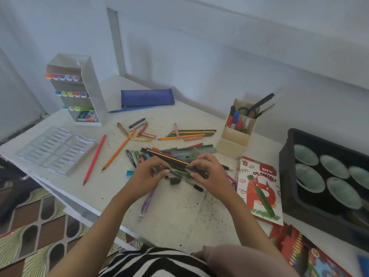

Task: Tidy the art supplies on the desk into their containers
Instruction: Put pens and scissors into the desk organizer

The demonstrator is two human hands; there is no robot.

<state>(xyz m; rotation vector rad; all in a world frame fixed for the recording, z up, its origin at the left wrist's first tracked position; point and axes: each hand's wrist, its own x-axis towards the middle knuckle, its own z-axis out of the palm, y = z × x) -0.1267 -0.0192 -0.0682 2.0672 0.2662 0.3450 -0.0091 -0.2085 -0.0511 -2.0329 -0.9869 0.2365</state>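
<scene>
A heap of pens and pencils (159, 155) lies mid-desk. My left hand (146, 175) and my right hand (207, 172) both curl their fingers round a bundle of dark pens and pencils (179, 163) lifted from the heap. Loose coloured pencils (189, 133), crayons (142, 130), an orange pencil (117, 150) and a red pencil (94, 159) are scattered behind and to the left. A beige pen holder (236, 134) with markers and scissors stands at the right. A blue pencil case (146, 97) lies at the back.
A white marker rack (79, 90) stands at the back left, with a clear plastic tray (55, 149) in front of it. An oil pastels box (259, 188) and a black tray of paint pots (327, 174) sit right. A purple compass (147, 202) lies near the front edge.
</scene>
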